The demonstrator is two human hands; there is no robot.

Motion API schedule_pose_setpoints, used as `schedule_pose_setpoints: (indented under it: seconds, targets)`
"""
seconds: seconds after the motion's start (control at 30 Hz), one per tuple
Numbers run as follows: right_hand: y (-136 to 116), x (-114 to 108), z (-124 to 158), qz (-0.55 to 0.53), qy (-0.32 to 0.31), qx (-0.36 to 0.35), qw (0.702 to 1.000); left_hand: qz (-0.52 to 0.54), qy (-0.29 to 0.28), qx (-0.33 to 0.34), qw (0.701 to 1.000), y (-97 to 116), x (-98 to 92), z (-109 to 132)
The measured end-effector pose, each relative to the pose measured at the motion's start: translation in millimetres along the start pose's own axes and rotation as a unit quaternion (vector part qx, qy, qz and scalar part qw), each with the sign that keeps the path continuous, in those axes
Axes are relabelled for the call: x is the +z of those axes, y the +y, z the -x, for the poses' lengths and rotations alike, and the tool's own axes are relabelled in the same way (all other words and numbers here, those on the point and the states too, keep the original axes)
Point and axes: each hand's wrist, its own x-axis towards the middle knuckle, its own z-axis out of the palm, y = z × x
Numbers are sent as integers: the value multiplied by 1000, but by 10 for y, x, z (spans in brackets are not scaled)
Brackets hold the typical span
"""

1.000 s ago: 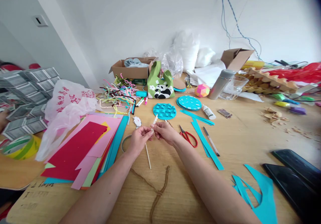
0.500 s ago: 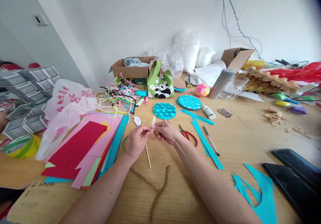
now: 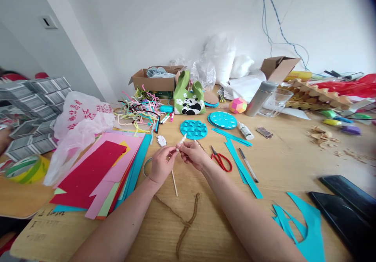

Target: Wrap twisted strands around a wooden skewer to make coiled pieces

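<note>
My left hand (image 3: 161, 165) and my right hand (image 3: 192, 155) meet above the table, both with fingertips pinched. Between them is a small white twisted strand (image 3: 182, 140), its pointed end sticking up above my right fingers. The rest of it is hidden by the fingers, and its material is unclear. A pale thin stick (image 3: 174, 183) lies partly behind my left hand, near a white cutout (image 3: 161, 140). Closer to me, a knotted brown cord (image 3: 187, 225) rests between my forearms. Red-handled scissors (image 3: 221, 161) lie to the right of my right hand.
Coloured paper sheets (image 3: 88, 172) are stacked at left. Blue discs (image 3: 193, 129), a glue bottle (image 3: 245, 131), blue strips (image 3: 245, 172) and a pen (image 3: 248, 165) lie ahead and right. A green panda bag (image 3: 189, 97), yarn pile (image 3: 139, 109) and grey flask (image 3: 261, 98) stand behind.
The tip of the white strand has tilted to the right between my fingers. Both hands stay pinched together in nearly the same place, and the whole view has shifted slightly.
</note>
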Motion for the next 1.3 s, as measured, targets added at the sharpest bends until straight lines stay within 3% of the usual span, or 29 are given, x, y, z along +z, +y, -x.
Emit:
schedule_pose_setpoints:
  seconds: [0.1, 0.2, 0.37, 0.53, 0.67, 0.83, 0.93, 1.07, 1.3]
  targets:
    - [7, 19, 5, 22, 7, -30, 999, 17, -6, -31, 999, -7, 14, 0]
    - [-8, 11, 12, 53, 2, -77, 996, 96, -8, -116, 988, -29, 30, -24]
    - [-16, -47, -22, 106, 7, -131, 986, 277, 15, -242, 930, -59, 62, -77]
    - [23, -61, -60, 121, 2, -163, 979, 354, -10, -302, 885, 36, 79, -86]
    - [37, -72, -67, 156, 2, -180, 971, 357, -18, -315, 879, 103, 72, -86]
    - [23, -119, -73, 196, 25, -151, 968, 308, -17, -277, 910, -9, 81, -73]
    - [6, -141, -66, 209, 27, -141, 967, 241, -5, -207, 948, -125, 75, -65]
    - [-4, -154, -53, 215, 7, -129, 968, 142, -48, -113, 982, -180, 18, -68]
    - [-5, -172, -46, 172, -16, -111, 979, 7, -69, 22, 997, -45, -77, -89]
